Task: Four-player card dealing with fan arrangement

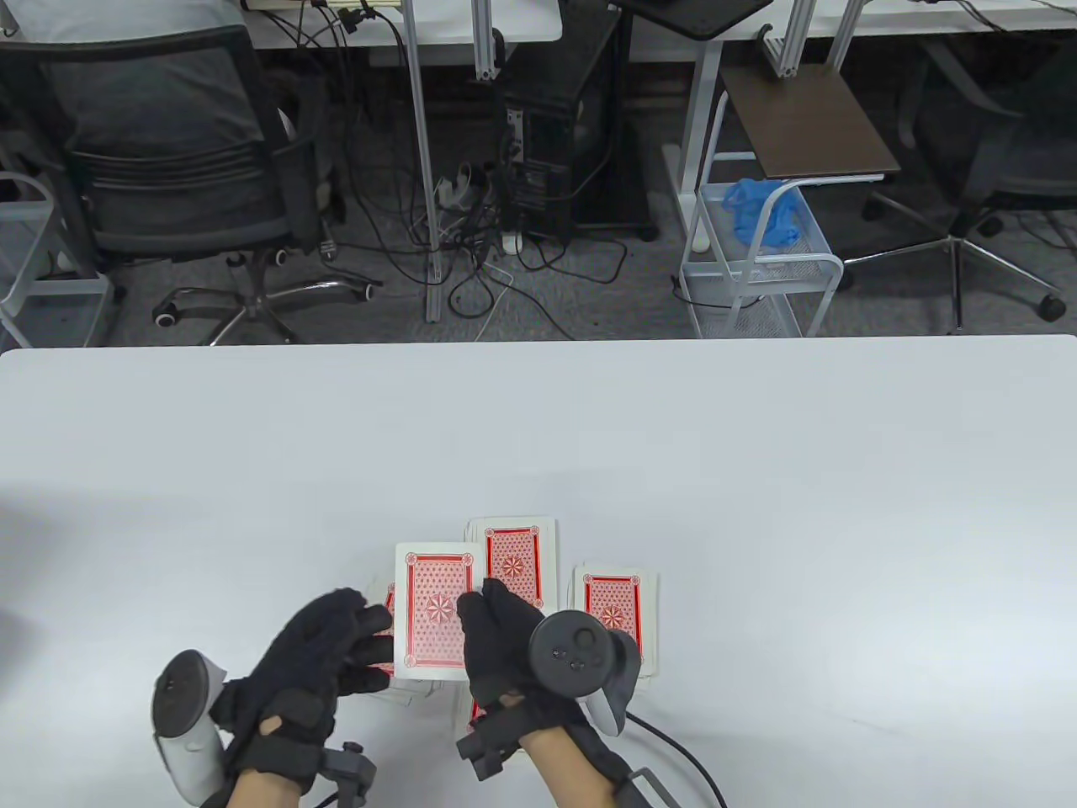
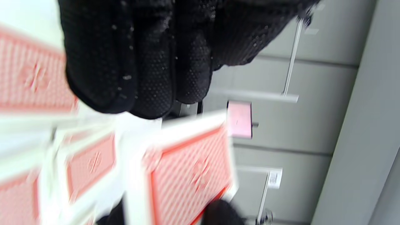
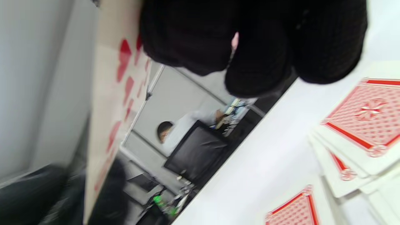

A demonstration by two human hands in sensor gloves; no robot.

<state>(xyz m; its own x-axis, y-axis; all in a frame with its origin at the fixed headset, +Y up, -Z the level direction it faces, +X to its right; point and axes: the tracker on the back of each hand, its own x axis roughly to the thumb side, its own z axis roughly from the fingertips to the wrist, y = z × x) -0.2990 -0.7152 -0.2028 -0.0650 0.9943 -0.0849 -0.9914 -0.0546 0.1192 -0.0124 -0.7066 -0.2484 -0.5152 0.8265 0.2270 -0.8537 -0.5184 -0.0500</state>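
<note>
From above, a white table fills the lower half of the scene, with two black-gloved hands at its near edge. The left hand reaches in from the left, fingers stretched toward a red-backed card that is lifted face down. The right hand grips that card's right edge between thumb and fingers. Just beyond the card, a face-down pile lies on the table. A second pile lies to the right, beside the right hand. Edges of more cards show under the left hand's fingers, near the table's near edge. Office chairs, cables and a white cart stand on the floor past the far edge.

The left wrist view is blurred. Gloved fingers hang from the top, extended and close together. Below them are several red card backs, overlapping; whether the fingers touch any is hard to tell.

In the right wrist view, the right hand's curled fingers clamp a card seen nearly edge-on, its face showing red pips, probably hearts. Stacked card backs rest on the table at the right.
</note>
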